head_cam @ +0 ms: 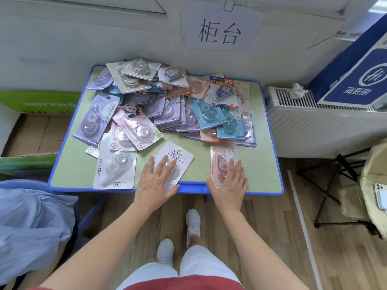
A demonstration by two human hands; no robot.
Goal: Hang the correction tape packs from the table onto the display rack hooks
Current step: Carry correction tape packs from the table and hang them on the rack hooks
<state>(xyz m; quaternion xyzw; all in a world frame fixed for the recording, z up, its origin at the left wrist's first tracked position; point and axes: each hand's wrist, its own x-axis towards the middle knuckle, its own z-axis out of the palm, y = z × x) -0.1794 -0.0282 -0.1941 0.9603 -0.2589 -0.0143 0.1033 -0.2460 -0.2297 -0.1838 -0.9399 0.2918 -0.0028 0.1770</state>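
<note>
Pink pack (222,152), at the near edge of the table (192,188): my right hand (229,183) lies flat on it, fingers straight. White pack (178,156): my left hand (156,181) likewise, fingers spread. I'd best slide each over the rim, then pinch it. Heaped packs (167,105) lie behind. Cardboard box (31,132), left: only flaps visible. Rack unseen.

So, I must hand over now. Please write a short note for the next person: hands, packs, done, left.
Left hand lies flat on the white pack at the front edge of the table. Right hand lies flat on the narrow pink pack beside it. Neither pack is gripped. The pile of packs lies behind them. Rack not in view, so hung count unknown. Left: hang all packs here.
</note>
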